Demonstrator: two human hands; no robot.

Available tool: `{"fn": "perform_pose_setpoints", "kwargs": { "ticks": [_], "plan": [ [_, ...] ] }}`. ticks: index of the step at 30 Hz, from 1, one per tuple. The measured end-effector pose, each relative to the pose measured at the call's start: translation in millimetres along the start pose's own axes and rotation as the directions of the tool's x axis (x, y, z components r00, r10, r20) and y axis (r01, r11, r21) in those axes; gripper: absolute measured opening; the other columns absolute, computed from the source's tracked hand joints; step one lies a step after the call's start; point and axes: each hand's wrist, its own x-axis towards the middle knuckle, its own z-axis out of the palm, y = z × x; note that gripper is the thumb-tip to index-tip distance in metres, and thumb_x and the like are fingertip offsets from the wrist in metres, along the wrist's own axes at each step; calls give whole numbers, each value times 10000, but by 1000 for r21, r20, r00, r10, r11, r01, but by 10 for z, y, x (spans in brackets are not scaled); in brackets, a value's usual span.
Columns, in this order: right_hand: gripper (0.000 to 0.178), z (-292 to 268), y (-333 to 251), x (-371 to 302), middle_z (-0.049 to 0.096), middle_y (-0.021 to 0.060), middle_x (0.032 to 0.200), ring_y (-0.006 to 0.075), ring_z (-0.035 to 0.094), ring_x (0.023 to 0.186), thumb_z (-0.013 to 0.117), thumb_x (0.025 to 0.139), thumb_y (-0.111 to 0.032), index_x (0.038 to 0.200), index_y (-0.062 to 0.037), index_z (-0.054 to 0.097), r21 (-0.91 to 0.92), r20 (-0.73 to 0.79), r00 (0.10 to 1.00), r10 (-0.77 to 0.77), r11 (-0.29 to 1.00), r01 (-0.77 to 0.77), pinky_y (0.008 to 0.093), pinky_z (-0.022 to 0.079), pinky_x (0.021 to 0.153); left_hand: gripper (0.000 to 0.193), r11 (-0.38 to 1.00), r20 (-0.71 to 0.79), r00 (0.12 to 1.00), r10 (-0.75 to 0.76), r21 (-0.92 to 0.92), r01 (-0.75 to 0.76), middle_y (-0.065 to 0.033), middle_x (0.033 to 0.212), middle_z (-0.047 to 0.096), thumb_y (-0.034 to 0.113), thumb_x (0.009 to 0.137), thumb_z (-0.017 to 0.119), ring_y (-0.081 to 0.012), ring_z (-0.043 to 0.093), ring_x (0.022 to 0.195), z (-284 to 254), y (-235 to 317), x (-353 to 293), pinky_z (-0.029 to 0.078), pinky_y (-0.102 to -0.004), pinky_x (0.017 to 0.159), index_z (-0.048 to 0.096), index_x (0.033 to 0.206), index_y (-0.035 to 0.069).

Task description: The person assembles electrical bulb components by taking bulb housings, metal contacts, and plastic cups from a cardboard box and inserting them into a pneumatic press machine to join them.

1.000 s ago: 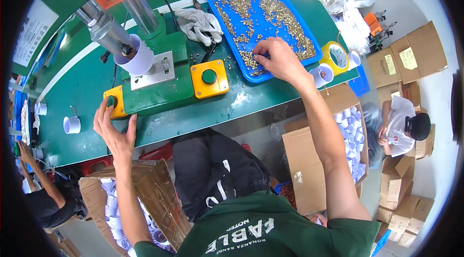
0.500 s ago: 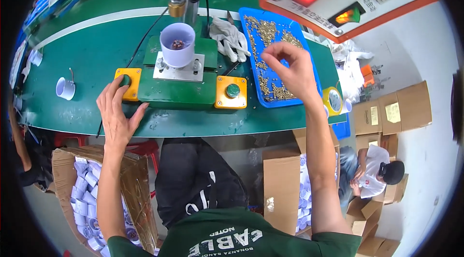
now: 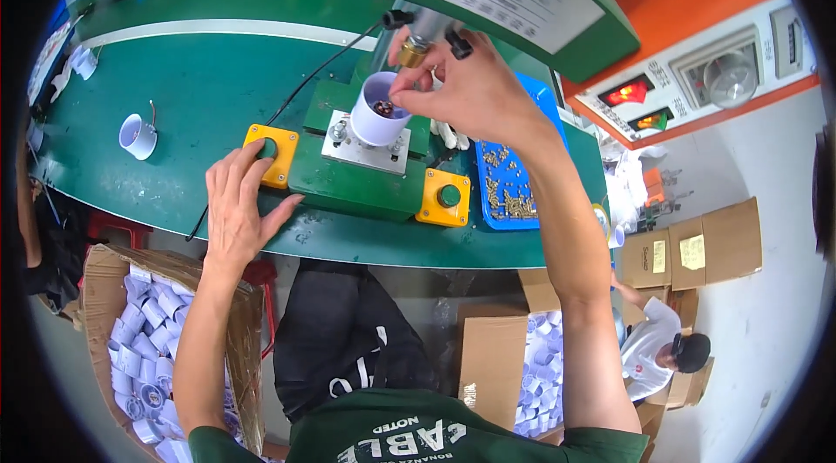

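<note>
A white plastic cup [image 3: 374, 127] stands upright on a metal plate [image 3: 341, 151] fixed to a green machine base [image 3: 348, 189]. Dark reddish wire or parts show inside the cup. My right hand [image 3: 470, 93] reaches over its right rim, thumb and fingers pinched at the mouth; whatever they hold is too small or hidden to make out. Just above hangs a press head with a brass tip [image 3: 413, 54], partly behind my fingers. My left hand [image 3: 237, 210] lies with spread fingers, fingertips on or beside the green button [image 3: 266, 148] of the left yellow box [image 3: 280, 168].
A second yellow button box [image 3: 444, 210] sits on the right. Beyond it is a blue tray [image 3: 484, 184] of small brass parts. Another white cup [image 3: 138, 137] stands at the left. Cartons of white cups [image 3: 144, 332] flank me below the table. A person [image 3: 657, 345] sits at the right.
My right hand has moved left from over the tray of brass parts to the cup's mouth. My left hand stays by the left button. The whole view has shifted and tilted.
</note>
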Motion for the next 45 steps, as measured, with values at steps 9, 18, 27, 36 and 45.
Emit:
{"fn": "perform_pose_setpoints", "kwargs": {
  "ticks": [9, 18, 27, 36, 45],
  "plan": [
    [331, 50, 10, 92, 674, 39, 838, 141, 642, 828, 747, 766, -101, 1032, -29, 563, -18, 30, 1000, 10, 1000, -10, 313, 506, 787, 608, 1000, 13, 1000, -19, 1, 19, -152, 1276, 542, 244, 676, 844, -352, 529, 1131, -27, -5, 29, 408, -459, 915, 541, 1158, 32],
    [145, 531, 485, -736, 676, 80, 903, 140, 601, 806, 740, 810, -6, 937, 4, 671, 195, -555, 831, -29, 967, 164, 293, 489, 751, 499, 1000, 50, 999, 8, 14, -9, -92, 1249, 547, 388, 792, 746, -266, 517, 1140, -11, -18, -66, 415, -413, 921, 559, 1132, 75],
    [293, 1252, 769, -1422, 653, 136, 934, 327, 598, 926, 750, 756, 33, 1026, 15, 637, -326, -548, 767, -335, 929, 173, 414, 475, 808, 437, 997, 6, 1000, 27, 67, -27, -50, 1216, 570, 394, 797, 748, -227, 519, 1103, -23, -22, -42, 395, -413, 945, 566, 1080, 115],
    [300, 1345, 882, -1371, 621, 154, 953, 362, 571, 924, 763, 762, -22, 1011, 6, 597, -249, -566, 768, -299, 950, 186, 434, 461, 855, 491, 999, -6, 1000, 26, 46, -26, -22, 1214, 608, 418, 727, 805, -220, 514, 1002, -10, -44, 20, 352, -431, 908, 569, 1002, 87],
    [342, 1437, 1011, -1423, 573, 184, 1119, 341, 554, 1015, 744, 789, -94, 1078, -20, 578, -170, -712, 655, -252, 968, 187, 440, 450, 896, 719, 993, -119, 991, -56, -114, 43, -86, 1218, 564, 475, 682, 829, -285, 479, 1148, 1, 200, 308, 302, -462, 976, 525, 1182, 57]
  ]
}}
